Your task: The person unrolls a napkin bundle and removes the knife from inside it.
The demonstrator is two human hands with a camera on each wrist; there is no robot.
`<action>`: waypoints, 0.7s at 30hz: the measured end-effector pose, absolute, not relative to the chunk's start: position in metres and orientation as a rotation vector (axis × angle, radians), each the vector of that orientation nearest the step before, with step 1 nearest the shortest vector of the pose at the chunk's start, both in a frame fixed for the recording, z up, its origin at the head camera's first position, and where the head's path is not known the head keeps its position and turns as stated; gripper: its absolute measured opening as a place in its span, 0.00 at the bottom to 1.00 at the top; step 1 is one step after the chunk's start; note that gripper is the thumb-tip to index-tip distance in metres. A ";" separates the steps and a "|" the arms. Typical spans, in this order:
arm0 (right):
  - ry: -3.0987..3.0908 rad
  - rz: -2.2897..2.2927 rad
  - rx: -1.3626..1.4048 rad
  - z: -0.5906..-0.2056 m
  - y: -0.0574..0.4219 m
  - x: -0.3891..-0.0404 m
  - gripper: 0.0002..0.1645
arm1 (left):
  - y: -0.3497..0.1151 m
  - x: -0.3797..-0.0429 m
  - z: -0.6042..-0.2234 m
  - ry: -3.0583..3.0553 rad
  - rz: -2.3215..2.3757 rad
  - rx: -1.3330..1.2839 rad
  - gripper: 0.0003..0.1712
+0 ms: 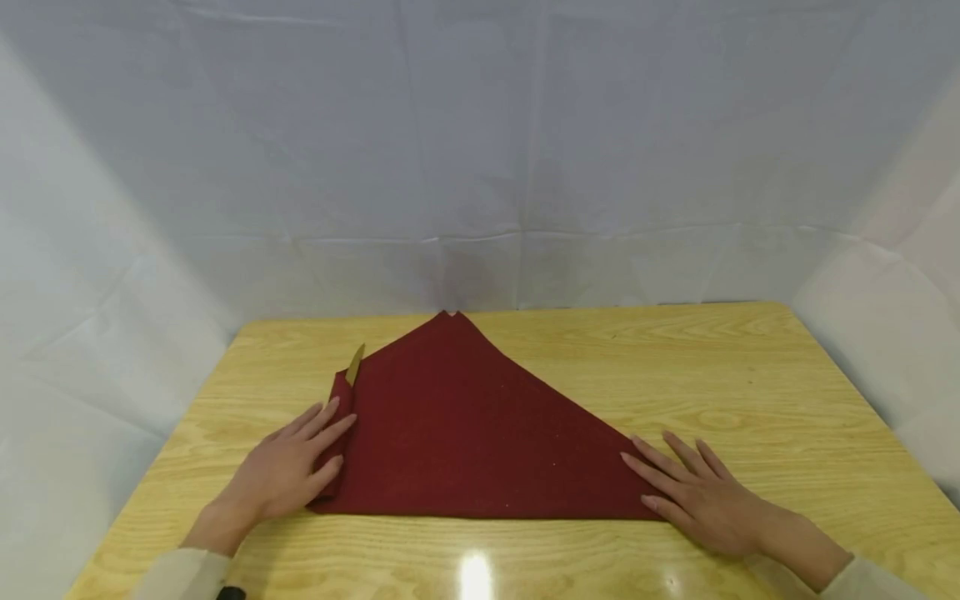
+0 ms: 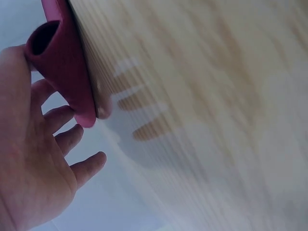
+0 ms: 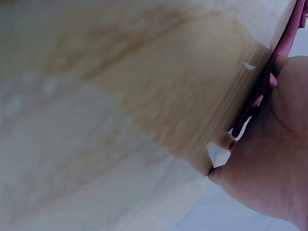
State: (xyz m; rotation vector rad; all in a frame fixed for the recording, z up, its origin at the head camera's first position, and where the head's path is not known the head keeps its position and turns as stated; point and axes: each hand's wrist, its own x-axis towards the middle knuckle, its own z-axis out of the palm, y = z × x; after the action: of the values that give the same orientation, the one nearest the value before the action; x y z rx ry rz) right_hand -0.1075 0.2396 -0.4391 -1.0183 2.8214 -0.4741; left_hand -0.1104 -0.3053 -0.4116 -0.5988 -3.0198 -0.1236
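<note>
A dark red cloth (image 1: pixel 480 425) lies on the table, its straight edge toward me and its peak at the far side. Its left end is turned over into a roll, whose hollow end (image 2: pixel 44 38) shows in the left wrist view. A slender, pointed gold-coloured piece (image 1: pixel 356 364) sticks out at the far end of this roll; the rest of it is hidden. My left hand (image 1: pixel 285 467) rests on the roll with its fingers extended. At the cloth's right corner, my right hand (image 1: pixel 708 504) lies with spread fingers, some fingertips touching the cloth.
The light wood-grain table (image 1: pixel 720 367) extends around the cloth on all sides. White sheeting (image 1: pixel 480 167) hangs behind the table and along both sides. A bright reflection (image 1: pixel 475 575) shows on the tabletop near the front.
</note>
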 end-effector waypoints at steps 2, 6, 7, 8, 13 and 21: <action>2.816 -0.481 -1.020 -0.439 0.240 -0.108 0.30 | -0.302 -0.111 -0.412 -3.018 -0.113 -0.619 0.29; 2.809 -0.489 -1.032 -0.439 0.239 -0.108 0.30 | -0.294 -0.111 -0.413 -3.017 -0.096 -0.652 0.28; 2.811 -0.489 -1.036 -0.439 0.239 -0.108 0.30 | -0.293 -0.111 -0.413 -3.019 -0.097 -0.659 0.28; 2.814 -0.487 -1.039 -0.439 0.239 -0.108 0.30 | -0.292 -0.111 -0.413 -3.022 -0.097 -0.663 0.27; 2.829 -0.483 -1.043 -0.440 0.240 -0.108 0.30 | -0.293 -0.111 -0.412 -3.023 -0.082 -0.662 0.26; 2.824 -0.466 -1.029 -0.439 0.240 -0.108 0.30 | -0.303 -0.111 -0.408 -3.027 -0.133 -0.609 0.24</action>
State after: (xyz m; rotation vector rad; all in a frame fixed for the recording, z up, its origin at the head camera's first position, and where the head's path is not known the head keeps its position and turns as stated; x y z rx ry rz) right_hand -0.1078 0.2397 -0.4389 -1.0294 2.8243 -0.4657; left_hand -0.1110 -0.3026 -0.4081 -0.6087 -3.0270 -0.1333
